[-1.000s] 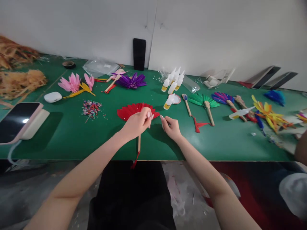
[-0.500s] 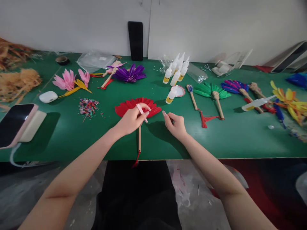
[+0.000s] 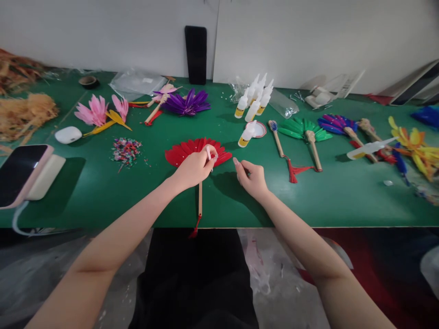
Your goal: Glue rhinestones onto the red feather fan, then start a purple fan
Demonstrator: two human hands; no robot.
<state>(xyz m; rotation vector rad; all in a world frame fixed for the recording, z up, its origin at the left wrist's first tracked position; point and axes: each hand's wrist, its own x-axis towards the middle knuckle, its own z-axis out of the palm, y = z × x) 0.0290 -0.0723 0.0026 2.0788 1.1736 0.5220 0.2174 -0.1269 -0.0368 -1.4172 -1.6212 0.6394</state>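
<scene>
My left hand [image 3: 192, 169] pinches a pink stick [image 3: 208, 153] over the red feather fan [image 3: 178, 153] on the green surface [image 3: 164, 205]; my right hand [image 3: 253, 178] curls just beside it, its grip unclear.

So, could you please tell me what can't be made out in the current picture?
All in the head view:
Red feather fan: its middle is covered by the left hand.
Slim pink item: partly hidden by that hand's fingers.
Right hand: its curled fingers hide whether it holds anything.
Bottle label: print too small.
Pink-edged phone: cut off by the left edge.
Blue feathers: cut off by the right edge.
</scene>
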